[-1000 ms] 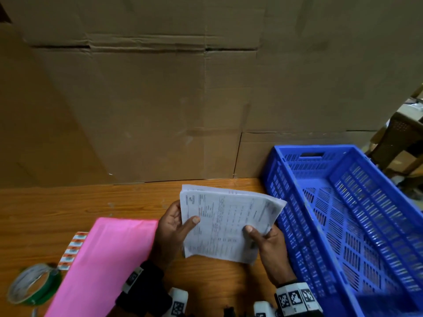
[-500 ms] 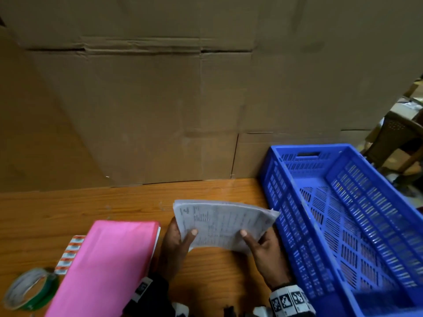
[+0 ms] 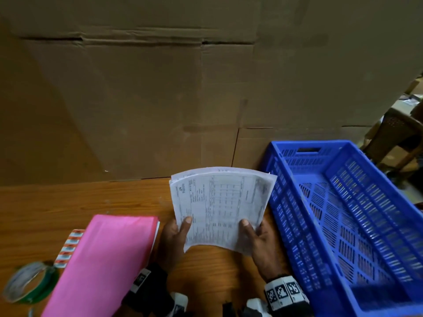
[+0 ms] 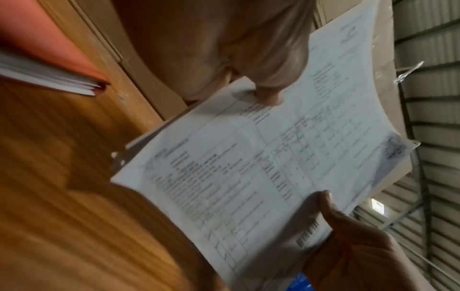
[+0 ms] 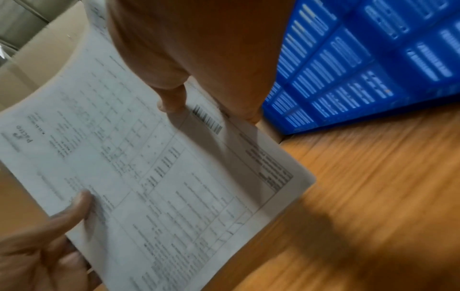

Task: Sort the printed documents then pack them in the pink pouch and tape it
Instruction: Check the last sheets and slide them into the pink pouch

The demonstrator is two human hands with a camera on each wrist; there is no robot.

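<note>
A stack of printed documents (image 3: 219, 207) is held upright over the wooden table (image 3: 68, 202), its top edge bowed. My left hand (image 3: 177, 232) grips the lower left corner, thumb on the front sheet. My right hand (image 3: 254, 234) grips the lower right corner the same way. In the left wrist view the documents (image 4: 273, 157) show a table and barcode, as do the documents (image 5: 149, 167) in the right wrist view. The pink pouch (image 3: 103, 264) lies flat to the left, on white sheets. A green tape roll (image 3: 27, 284) sits at the table's front left.
A blue slatted crate (image 3: 343, 213) stands right of the papers, close to my right hand. A cardboard wall (image 3: 183, 99) closes off the back of the table. A strip of printed labels (image 3: 68, 248) sticks out from under the pouch's left edge.
The document stack dipped nearly flat half a second ago and now stands up again, facing me and squared more evenly. Both hands keep their grip on its lower corners.
</note>
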